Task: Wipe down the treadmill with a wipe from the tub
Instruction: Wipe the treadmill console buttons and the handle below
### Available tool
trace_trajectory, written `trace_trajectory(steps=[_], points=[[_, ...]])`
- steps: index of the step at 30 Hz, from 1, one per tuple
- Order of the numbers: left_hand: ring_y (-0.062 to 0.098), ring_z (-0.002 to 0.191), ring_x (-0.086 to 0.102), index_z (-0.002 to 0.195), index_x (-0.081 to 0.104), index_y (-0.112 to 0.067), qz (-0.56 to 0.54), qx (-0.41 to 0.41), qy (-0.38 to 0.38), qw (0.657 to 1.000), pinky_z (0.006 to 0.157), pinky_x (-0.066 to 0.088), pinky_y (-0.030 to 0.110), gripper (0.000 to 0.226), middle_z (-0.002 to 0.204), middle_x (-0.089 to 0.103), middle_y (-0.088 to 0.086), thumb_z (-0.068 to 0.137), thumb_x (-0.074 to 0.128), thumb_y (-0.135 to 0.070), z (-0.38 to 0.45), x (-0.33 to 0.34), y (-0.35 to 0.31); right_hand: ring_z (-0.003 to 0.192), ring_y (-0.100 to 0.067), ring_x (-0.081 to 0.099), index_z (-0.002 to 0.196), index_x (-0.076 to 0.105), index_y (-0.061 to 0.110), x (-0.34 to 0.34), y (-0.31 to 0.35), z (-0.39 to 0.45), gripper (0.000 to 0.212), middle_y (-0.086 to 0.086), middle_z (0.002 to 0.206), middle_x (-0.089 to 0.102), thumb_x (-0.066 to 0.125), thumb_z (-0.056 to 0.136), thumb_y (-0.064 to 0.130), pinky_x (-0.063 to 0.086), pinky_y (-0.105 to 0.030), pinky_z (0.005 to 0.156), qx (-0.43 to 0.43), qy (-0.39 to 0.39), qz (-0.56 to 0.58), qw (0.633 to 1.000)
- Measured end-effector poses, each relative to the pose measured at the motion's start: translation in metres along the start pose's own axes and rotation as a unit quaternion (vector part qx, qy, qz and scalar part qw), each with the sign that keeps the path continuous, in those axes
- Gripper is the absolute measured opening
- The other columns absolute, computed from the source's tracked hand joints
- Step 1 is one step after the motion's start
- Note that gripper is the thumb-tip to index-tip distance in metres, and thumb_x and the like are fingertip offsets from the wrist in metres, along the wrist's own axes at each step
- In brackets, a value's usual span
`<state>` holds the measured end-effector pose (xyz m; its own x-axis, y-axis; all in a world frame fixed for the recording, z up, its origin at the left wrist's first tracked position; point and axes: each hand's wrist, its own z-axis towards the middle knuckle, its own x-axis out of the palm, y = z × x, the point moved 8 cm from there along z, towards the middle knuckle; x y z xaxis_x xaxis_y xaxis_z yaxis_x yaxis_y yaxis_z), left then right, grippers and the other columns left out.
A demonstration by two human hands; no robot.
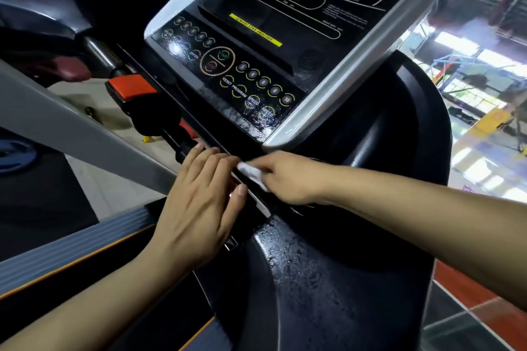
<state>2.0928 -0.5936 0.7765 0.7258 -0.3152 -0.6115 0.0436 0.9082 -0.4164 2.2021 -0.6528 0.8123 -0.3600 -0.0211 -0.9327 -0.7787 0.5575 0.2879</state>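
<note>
The left hand lies flat with straight fingers on the black bar under the treadmill console. At its 2 o'clock, touching its fingertips, the right hand pinches a white wipe against the same bar. Farther, at 12 o'clock, the wet button panel shines, with an orange clip at 10 o'clock.

Both forearms are bare from the frame's edge to the wrist, with no sleeve, watch or band showing. The left hand wears no glove, and its fingers have short, plain, unpainted nails. The right hand is likewise ungloved and bare. No ring shows on any finger that can be seen.
</note>
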Motion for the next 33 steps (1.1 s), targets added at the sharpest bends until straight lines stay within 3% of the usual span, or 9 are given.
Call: trace_trajectory(steps=[3, 5, 7, 11, 15, 18, 25, 29, 33], points=[[0.031, 0.129, 0.05, 0.124, 0.059, -0.006, 0.005, -0.001, 0.008, 1.0, 0.121, 0.024, 0.052, 0.051, 0.122, 0.06, 0.006, 0.107, 0.027, -0.041, 0.0, 0.001, 0.001, 0.056, -0.002, 0.049, 0.099, 0.073, 0.024, -0.008, -0.011, -0.042, 0.047, 0.005, 0.063, 0.059, 0.041, 0.085, 0.054, 0.046, -0.023, 0.064, 0.009, 0.096, -0.034, 0.995], [0.03, 0.129, 0.05, 0.122, 0.06, -0.007, 0.008, 0.0, 0.001, 1.0, 0.121, 0.024, 0.051, 0.05, 0.121, 0.06, 0.005, 0.107, 0.027, -0.041, 0.0, -0.001, 0.001, 0.063, -0.007, 0.056, 0.083, 0.072, 0.037, -0.015, -0.016, -0.064, 0.029, 0.001, 0.069, 0.067, 0.044, 0.088, 0.03, 0.054, -0.033, 0.072, 0.005, 0.159, -0.076, 0.984], [0.029, 0.128, 0.05, 0.119, 0.061, -0.007, 0.011, 0.005, -0.004, 1.0, 0.121, 0.025, 0.051, 0.048, 0.119, 0.059, 0.005, 0.107, 0.029, -0.04, 0.001, -0.002, -0.001, 0.066, -0.006, 0.062, 0.085, 0.073, 0.037, -0.039, -0.033, -0.074, 0.037, 0.003, 0.073, 0.072, 0.049, 0.09, 0.01, 0.055, -0.03, 0.075, 0.026, 0.106, -0.129, 0.986], [0.03, 0.128, 0.05, 0.114, 0.061, -0.008, 0.01, 0.001, -0.008, 1.0, 0.121, 0.025, 0.052, 0.043, 0.117, 0.058, 0.004, 0.106, 0.031, -0.037, 0.001, -0.001, -0.002, 0.098, -0.019, 0.068, 0.118, 0.067, 0.031, -0.08, -0.048, -0.069, 0.032, 0.006, 0.099, 0.075, 0.058, 0.09, 0.017, 0.053, -0.035, 0.087, 0.014, -0.113, -0.258, 0.959], [0.031, 0.127, 0.05, 0.111, 0.062, -0.008, 0.016, 0.007, -0.014, 1.0, 0.121, 0.025, 0.052, 0.046, 0.116, 0.059, 0.005, 0.107, 0.028, -0.038, 0.001, -0.002, -0.002, 0.106, -0.023, 0.055, 0.109, 0.065, 0.02, -0.056, -0.028, -0.047, 0.02, 0.0, 0.105, 0.059, 0.05, 0.097, 0.027, 0.05, -0.042, 0.087, -0.079, -0.059, -0.397, 0.913], [0.032, 0.127, 0.05, 0.109, 0.063, -0.007, 0.02, 0.009, -0.017, 1.0, 0.121, 0.024, 0.051, 0.047, 0.115, 0.059, 0.006, 0.107, 0.027, -0.038, 0.002, -0.002, -0.002, 0.107, -0.029, 0.062, 0.105, 0.069, 0.016, -0.032, -0.037, -0.037, 0.023, -0.005, 0.108, 0.064, 0.056, 0.099, 0.034, 0.053, -0.042, 0.084, -0.054, 0.035, -0.469, 0.881], [0.032, 0.127, 0.05, 0.107, 0.062, -0.008, 0.026, 0.01, -0.016, 0.999, 0.122, 0.024, 0.051, 0.045, 0.115, 0.059, 0.006, 0.106, 0.029, -0.038, 0.001, -0.002, -0.001, 0.077, -0.028, 0.061, 0.082, 0.054, 0.017, -0.016, -0.048, -0.022, 0.018, -0.004, 0.078, 0.052, 0.062, 0.088, 0.003, 0.04, -0.026, 0.063, 0.073, 0.065, -0.387, 0.917], [0.032, 0.127, 0.049, 0.107, 0.062, -0.008, 0.03, 0.006, -0.014, 0.999, 0.122, 0.023, 0.05, 0.045, 0.114, 0.059, 0.006, 0.106, 0.03, -0.039, 0.0, -0.001, -0.001, 0.077, -0.029, 0.061, 0.091, 0.065, 0.013, -0.015, -0.054, -0.013, 0.018, -0.005, 0.079, 0.056, 0.057, 0.083, -0.001, 0.041, -0.025, 0.064, 0.103, 0.018, -0.296, 0.949], [0.033, 0.126, 0.05, 0.107, 0.061, -0.007, 0.033, 0.003, -0.009, 0.999, 0.121, 0.024, 0.051, 0.044, 0.114, 0.059, 0.007, 0.106, 0.03, -0.038, 0.0, 0.001, -0.001, 0.08, -0.013, 0.06, 0.089, 0.073, 0.016, -0.019, -0.053, -0.03, 0.027, 0.001, 0.081, 0.07, 0.051, 0.084, 0.001, 0.049, -0.021, 0.074, 0.061, 0.111, -0.256, 0.958]])
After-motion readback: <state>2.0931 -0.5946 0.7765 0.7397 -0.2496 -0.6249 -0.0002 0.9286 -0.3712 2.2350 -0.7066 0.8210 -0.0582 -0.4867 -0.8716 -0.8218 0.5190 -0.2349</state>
